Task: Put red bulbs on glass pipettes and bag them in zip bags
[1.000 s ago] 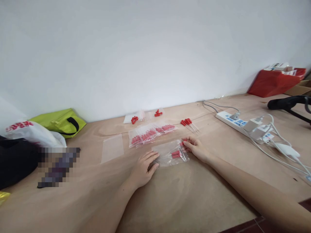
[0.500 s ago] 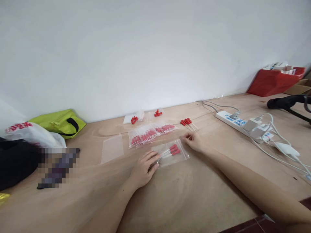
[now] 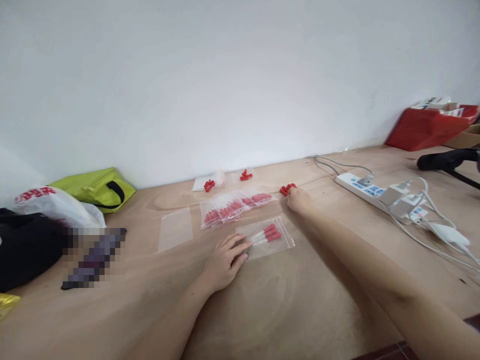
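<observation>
My left hand lies with fingers spread on the left end of a clear zip bag, which holds several red-tipped sticks. Farther up the table, my right hand is at a small bunch of red-tipped sticks; its fingertips are curled over their lower part, and whether they grip them is hidden. Overlapping filled bags lie behind the bag under my left hand. A flat, clear bag rests to their left. Loose red pieces sit near the wall.
On the right stand a white power strip with chargers and cables, a red bag and a black object. A lime-green bag, a white plastic bag and a black bag are on the left.
My right hand has moved forward from beside the zip bag's right edge to the bunch of red-tipped sticks. My left hand stays on the bag. The view has shifted slightly.
</observation>
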{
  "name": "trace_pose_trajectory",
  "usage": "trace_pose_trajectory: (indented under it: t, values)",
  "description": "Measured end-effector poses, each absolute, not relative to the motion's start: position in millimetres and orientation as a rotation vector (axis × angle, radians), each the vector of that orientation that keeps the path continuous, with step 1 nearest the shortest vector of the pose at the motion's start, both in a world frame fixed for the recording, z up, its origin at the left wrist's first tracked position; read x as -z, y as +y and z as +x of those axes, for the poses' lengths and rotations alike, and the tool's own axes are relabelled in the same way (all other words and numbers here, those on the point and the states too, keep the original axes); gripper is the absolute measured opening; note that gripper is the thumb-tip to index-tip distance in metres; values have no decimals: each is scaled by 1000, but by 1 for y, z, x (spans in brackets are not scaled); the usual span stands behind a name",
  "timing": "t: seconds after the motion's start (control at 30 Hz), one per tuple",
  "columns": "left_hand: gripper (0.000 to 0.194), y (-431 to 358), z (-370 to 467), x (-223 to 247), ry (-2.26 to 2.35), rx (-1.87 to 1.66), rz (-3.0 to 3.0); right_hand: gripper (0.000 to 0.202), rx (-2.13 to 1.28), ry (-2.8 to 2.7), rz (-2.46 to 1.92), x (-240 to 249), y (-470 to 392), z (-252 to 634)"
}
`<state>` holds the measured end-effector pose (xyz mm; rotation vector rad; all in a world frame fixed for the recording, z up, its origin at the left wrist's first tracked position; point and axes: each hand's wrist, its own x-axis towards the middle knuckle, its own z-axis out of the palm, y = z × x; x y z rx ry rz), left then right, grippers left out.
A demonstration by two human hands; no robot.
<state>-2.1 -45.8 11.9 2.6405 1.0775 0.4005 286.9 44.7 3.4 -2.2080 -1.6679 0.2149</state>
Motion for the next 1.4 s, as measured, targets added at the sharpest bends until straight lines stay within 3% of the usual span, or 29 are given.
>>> trace_pose_trajectory:
  t: [0.2,0.4,0.6,1.4]
  values:
    - [33,-46,-1,-13,1060,-436,2642,45,-285,-1724,-1884,0,26,293]
    - [32,-46,-1,-13,1057,-444,2644,65,-706,-1205,-1439,10,-18,290]
    - [32,-46,-2,-13,1060,-462,2640,58,-916,-1001,-1337,13,-30,269]
    - [33,-48,0,-14,1090,-430,2632,43,-993,-1025,-1388,2,-42,259]
